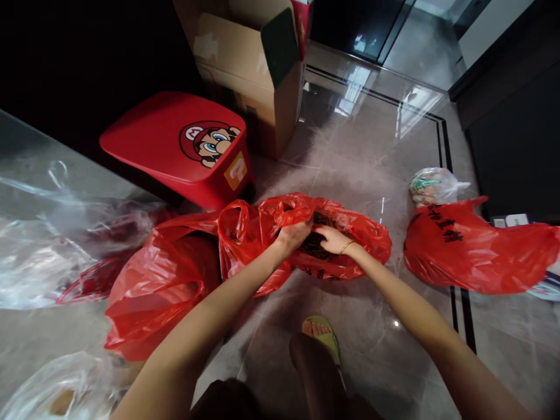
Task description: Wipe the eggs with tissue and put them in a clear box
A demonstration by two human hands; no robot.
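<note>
In the middle of the head view, an opened red plastic bag point(376, 240) lies on the tiled floor. Dark, thin, stringy stems point(315, 248) show in its mouth. My left hand point(294, 234) is closed on the gathered red plastic at the left side of that mouth. Inside the opening is my right hand point(333, 240), with a bracelet at the wrist. Its fingers are curled together at the stems; what they grip is too small to make out. Another red bag point(238, 224) with loop handles touches the left side of the opened one.
A red lidded bin point(161, 137) with a cartoon face stands at the upper left, before an open cardboard box point(245, 64). A full red bag point(459, 248) and a small clear bag point(437, 185) lie right. A large red bag point(153, 280) and clear plastic point(35, 256) lie left.
</note>
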